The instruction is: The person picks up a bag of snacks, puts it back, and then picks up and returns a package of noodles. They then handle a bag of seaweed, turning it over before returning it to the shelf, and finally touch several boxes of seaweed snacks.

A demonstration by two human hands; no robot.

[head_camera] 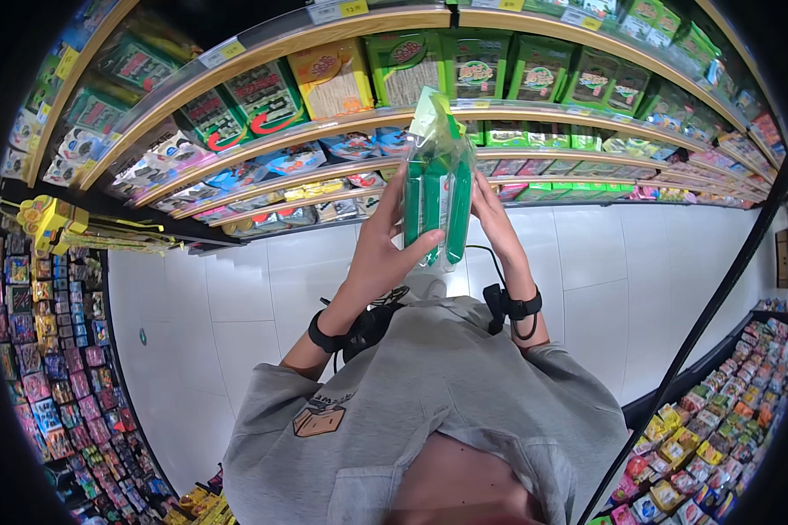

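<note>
A clear plastic package holding several green packs (438,203) is held upright between both hands in front of the shelves. My left hand (397,239) presses on its left side, the thumb lying across the front. On the right side rests my right hand (489,210), its fingers mostly hidden behind the package. Behind the package's top, the shelf holds a yellow bag (331,77) and a green bag (404,69) of dried food, with more green bags (476,69) to the right.
Curved wooden shelf edges (361,120) with price tags stretch across the view ahead. Yellow hanging packaging (52,223) juts out at the left. Racks of small packets stand at the left (59,374) and lower right (709,420). A black cable (689,335) crosses the right side above the tiled floor (591,262).
</note>
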